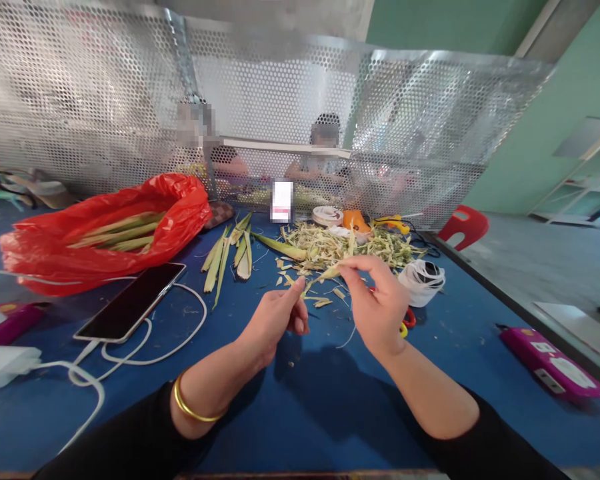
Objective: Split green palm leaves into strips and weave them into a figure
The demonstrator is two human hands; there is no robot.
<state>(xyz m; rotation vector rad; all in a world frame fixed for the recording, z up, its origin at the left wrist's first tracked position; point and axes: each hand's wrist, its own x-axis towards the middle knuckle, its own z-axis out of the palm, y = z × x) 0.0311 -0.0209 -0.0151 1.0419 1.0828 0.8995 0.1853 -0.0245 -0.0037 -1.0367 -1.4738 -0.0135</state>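
Observation:
A thin, pale yellow-green leaf strip [327, 273] stretches between my two hands above the blue table. My right hand [380, 300] pinches its upper right part between thumb and fingertips. At the lower left end, my left hand [277, 317], with a gold bangle at the wrist, has its thumb pressed toward curled fingers and closes on the strip. Behind the hands lies a heap of shredded leaf pieces [325, 243]. Several longer green leaves [220, 260] rest left of the heap. Scissors with red and yellow handles [409, 321] are partly hidden behind my right wrist.
A red plastic bag [95, 263] holding long leaves stands at the left. Before it lie a phone [130, 303] and a white cable [200, 320]. A white tape roll [423, 283] and a purple power strip [550, 363] are at right. Perforated mesh [280, 87] bounds the back; people sit beyond.

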